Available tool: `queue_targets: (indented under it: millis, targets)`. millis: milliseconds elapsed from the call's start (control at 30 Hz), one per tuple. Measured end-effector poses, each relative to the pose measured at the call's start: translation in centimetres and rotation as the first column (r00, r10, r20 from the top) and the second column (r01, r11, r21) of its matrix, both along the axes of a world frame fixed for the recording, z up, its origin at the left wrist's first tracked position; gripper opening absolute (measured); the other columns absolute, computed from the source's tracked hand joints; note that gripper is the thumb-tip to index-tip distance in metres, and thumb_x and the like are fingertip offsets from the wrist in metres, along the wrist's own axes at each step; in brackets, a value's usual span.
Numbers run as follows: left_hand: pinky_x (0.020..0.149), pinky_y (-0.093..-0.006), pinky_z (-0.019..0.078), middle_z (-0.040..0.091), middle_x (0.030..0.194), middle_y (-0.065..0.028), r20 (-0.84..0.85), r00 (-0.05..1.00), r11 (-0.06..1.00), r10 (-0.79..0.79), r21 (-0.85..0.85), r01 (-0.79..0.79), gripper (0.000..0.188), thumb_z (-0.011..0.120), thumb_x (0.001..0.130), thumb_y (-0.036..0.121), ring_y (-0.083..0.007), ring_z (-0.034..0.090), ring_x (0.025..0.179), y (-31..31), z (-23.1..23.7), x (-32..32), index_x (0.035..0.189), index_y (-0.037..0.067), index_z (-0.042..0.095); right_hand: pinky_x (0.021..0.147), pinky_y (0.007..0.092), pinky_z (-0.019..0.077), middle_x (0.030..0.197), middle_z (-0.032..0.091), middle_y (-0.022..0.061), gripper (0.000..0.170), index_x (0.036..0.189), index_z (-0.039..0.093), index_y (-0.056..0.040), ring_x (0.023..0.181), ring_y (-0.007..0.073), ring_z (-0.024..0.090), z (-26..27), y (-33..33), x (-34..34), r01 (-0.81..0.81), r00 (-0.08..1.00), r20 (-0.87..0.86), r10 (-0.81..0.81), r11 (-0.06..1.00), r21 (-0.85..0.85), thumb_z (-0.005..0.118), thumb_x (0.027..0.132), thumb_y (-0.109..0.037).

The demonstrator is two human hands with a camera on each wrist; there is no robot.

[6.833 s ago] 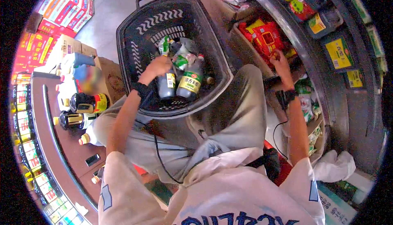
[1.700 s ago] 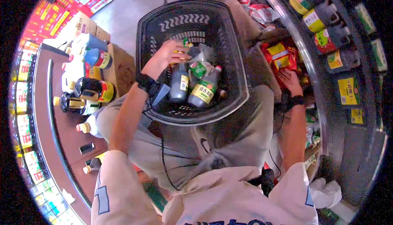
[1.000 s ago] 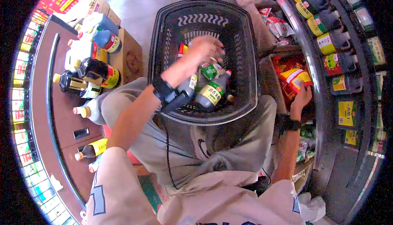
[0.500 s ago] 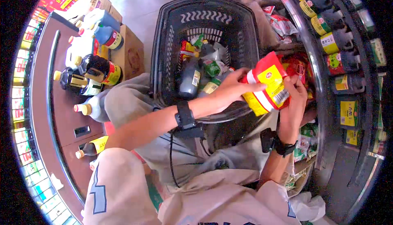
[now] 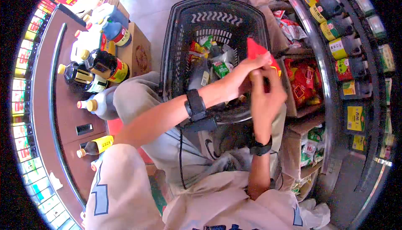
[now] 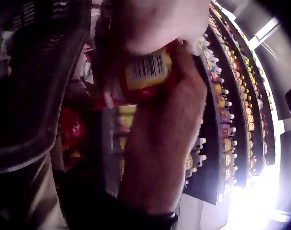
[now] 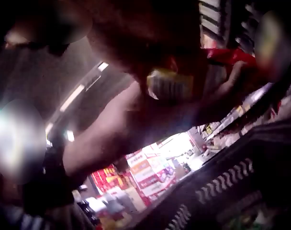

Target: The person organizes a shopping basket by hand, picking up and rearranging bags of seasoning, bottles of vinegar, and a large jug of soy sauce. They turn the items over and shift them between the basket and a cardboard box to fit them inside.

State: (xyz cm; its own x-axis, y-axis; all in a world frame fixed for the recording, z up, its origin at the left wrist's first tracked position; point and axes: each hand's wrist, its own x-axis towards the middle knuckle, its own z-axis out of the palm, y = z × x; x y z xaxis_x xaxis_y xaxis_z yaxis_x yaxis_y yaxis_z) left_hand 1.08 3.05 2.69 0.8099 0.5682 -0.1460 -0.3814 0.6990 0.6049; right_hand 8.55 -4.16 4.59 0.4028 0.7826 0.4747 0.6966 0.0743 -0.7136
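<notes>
A red packet [image 5: 256,48] with yellow parts is held up over the right side of the black shopping basket [image 5: 171,33]. My left hand [image 5: 242,78] grips it, thumb on the red end. The right hand [image 5: 269,98] is close against the left and grips it too, its fingers covering much of the packet. A barcode on yellow [image 6: 148,69] shows between the hands in the left wrist view. Inside the basket lie a dark bottle [image 5: 199,76], a green-and-white packet [image 5: 222,68] and a red-and-yellow packet [image 5: 197,51]; the forearm hides the basket's near part.
A carton of red packets [image 5: 302,83] stands right of the basket, with bagged goods in a carton [image 5: 312,146] nearer. Bottled goods line the right shelf [image 5: 341,48]. Large bottles [image 5: 111,69] stand at left beside a cardboard box [image 5: 140,54]. A cable [image 5: 182,159] hangs from the left wrist.
Earlier my right hand was in the carton of red packets and my left in the basket. A packet has come out, passed to both hands, and moved left over the basket, turning red end up.
</notes>
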Motion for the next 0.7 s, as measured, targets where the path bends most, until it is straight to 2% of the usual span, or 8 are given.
queue_targets:
  millis: [67,167,200,267,400,467,533,700]
  targets:
    - [0.075,-0.0338,0.0499,0.063,0.090,-0.0046,-0.089,0.992,0.995,0.085,0.067,-0.079,0.039,0.057,0.087,0.041,-0.0162,0.061,0.082,0.3,-0.5,-0.5,0.108,0.008,0.056,0.087,0.0353,0.0440,0.101,0.064,0.0135,0.019,0.091,0.061,-0.0005,0.096,0.0256,0.060,0.2,-0.3,-0.3,-0.198,0.972,0.118,0.204,0.978,-0.061,0.054,0.087,-0.018]
    - [0.074,-0.0327,0.0528,0.063,0.097,-0.0088,0.113,0.991,0.994,0.070,-0.090,-0.060,0.042,0.056,0.087,0.040,-0.0178,0.063,0.083,0.7,-0.1,-0.6,0.106,0.003,0.055,0.088,0.0362,0.0422,0.111,0.060,0.0148,0.019,0.097,0.059,0.0032,0.100,0.0247,0.056,0.9,-1.0,1.0,-0.120,0.969,-0.191,0.154,0.977,0.177,0.050,0.088,-0.011]
    - [0.079,-0.0338,0.0530,0.063,0.102,-0.0111,0.102,0.993,0.993,0.055,-0.107,-0.044,0.042,0.052,0.090,0.039,-0.0194,0.064,0.089,0.6,1.3,-1.0,0.112,0.003,0.053,0.094,0.0357,0.0382,0.118,0.055,0.0144,0.026,0.103,0.058,0.0056,0.109,0.0248,0.052,0.1,-1.0,2.7,0.003,1.000,-0.012,0.000,0.965,0.261,0.046,0.091,-0.014]
    - [0.078,-0.0347,0.0534,0.062,0.105,-0.0116,0.036,0.996,0.996,0.080,-0.053,-0.078,0.045,0.052,0.089,0.041,-0.0210,0.064,0.090,0.6,1.8,-1.6,0.115,0.005,0.051,0.099,0.0366,0.0345,0.126,0.049,0.0130,0.035,0.120,0.048,0.0034,0.115,0.0242,0.047,-0.1,-0.9,3.5,0.049,0.916,-0.397,0.056,0.967,0.249,0.045,0.093,-0.019]
    - [0.079,-0.0316,0.0513,0.061,0.107,-0.0100,-0.092,0.995,0.971,-0.046,0.230,0.067,0.049,0.046,0.092,0.046,-0.0172,0.063,0.091,0.8,0.6,-1.1,0.114,0.003,0.051,0.102,0.0409,0.0358,0.133,0.042,0.0129,0.051,0.134,0.035,-0.0039,0.121,0.0240,0.044,-3.7,-2.2,4.7,-0.198,0.033,-0.953,0.302,0.936,0.290,0.042,0.094,-0.035]
    - [0.085,-0.0341,0.0471,0.059,0.111,-0.0141,-0.150,0.922,0.502,0.357,0.863,-0.054,0.048,0.052,0.089,0.039,-0.0237,0.058,0.100,1.1,-0.2,-0.7,0.116,0.000,0.049,0.098,0.0435,0.0406,0.127,0.049,0.0117,0.046,0.130,0.039,-0.0052,0.114,0.0259,0.051,-5.0,-2.3,4.1,-0.251,0.078,-0.983,0.165,0.958,0.141,0.051,0.090,-0.024]
    - [0.091,-0.0364,0.0442,0.057,0.114,-0.0173,-0.100,0.766,0.057,0.635,0.995,0.082,0.047,0.060,0.086,0.030,-0.0275,0.055,0.107,2.0,-0.2,-1.1,0.120,0.000,0.047,0.091,0.0408,0.0477,0.118,0.056,0.0107,0.045,0.127,0.042,-0.0047,0.104,0.0248,0.058,-6.2,-1.8,3.6,-0.248,0.090,-0.992,0.093,0.966,0.068,0.057,0.085,-0.012]
    - [0.092,-0.0362,0.0422,0.057,0.111,-0.0189,-0.291,0.674,0.335,0.679,0.940,0.069,0.050,0.063,0.084,0.029,-0.0294,0.054,0.106,3.0,-0.9,-1.3,0.123,0.002,0.045,0.078,0.0344,0.0527,0.105,0.061,0.0074,0.031,0.114,0.053,-0.0035,0.091,0.0204,0.062,-5.8,-0.8,3.7,-0.068,0.174,-0.985,0.018,0.998,0.006,0.060,0.084,-0.008]
